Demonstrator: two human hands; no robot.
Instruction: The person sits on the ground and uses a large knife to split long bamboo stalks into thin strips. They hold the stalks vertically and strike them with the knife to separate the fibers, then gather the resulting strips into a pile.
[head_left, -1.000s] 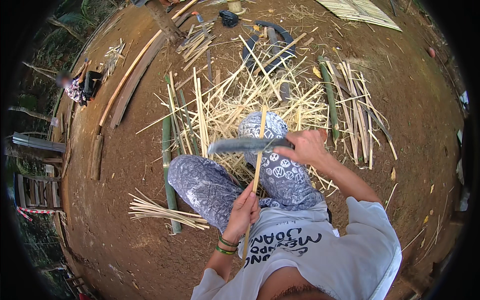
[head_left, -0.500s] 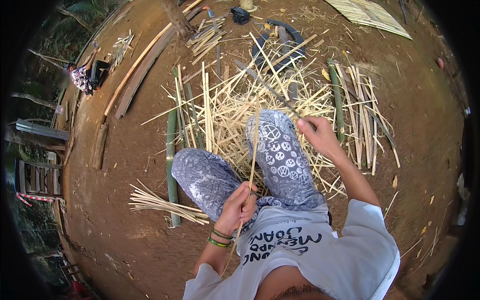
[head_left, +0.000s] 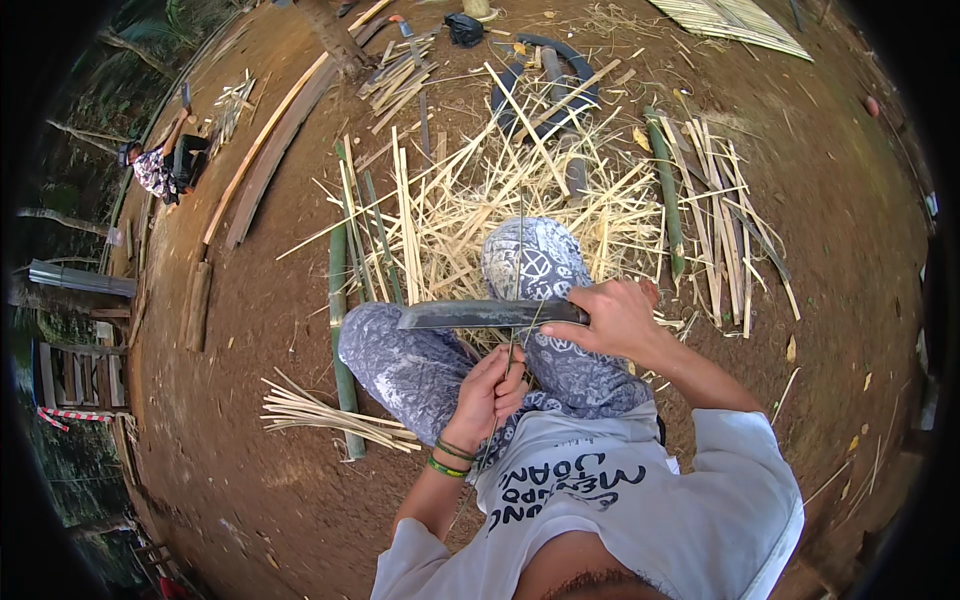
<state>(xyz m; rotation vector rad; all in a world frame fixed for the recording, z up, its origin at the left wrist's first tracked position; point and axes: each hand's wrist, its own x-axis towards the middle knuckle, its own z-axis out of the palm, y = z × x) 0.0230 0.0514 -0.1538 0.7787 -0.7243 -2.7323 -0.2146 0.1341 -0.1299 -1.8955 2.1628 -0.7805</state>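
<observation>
My left hand, fingers closed in front of my belly, grips a long thin bamboo strip. The strip runs up past my knee and back down toward my left forearm. My right hand is wrapped round the handle end of a machete. Its broad dark blade points left and lies crosswise over the strip, just beyond my left hand. Whether the edge touches the strip, I cannot tell. Beyond my knees spreads a heap of pale bamboo shavings and slivers.
A bundle of split strips lies at left across a green bamboo pole. More split pieces are at right beside another green pole. A black tyre lies beyond the heap. Another person sits far left.
My right hand has come down and inward, swinging the machete from pointing away to lying across the strip. My left hand has shifted slightly, still gripping the strip, which looks darker now.
</observation>
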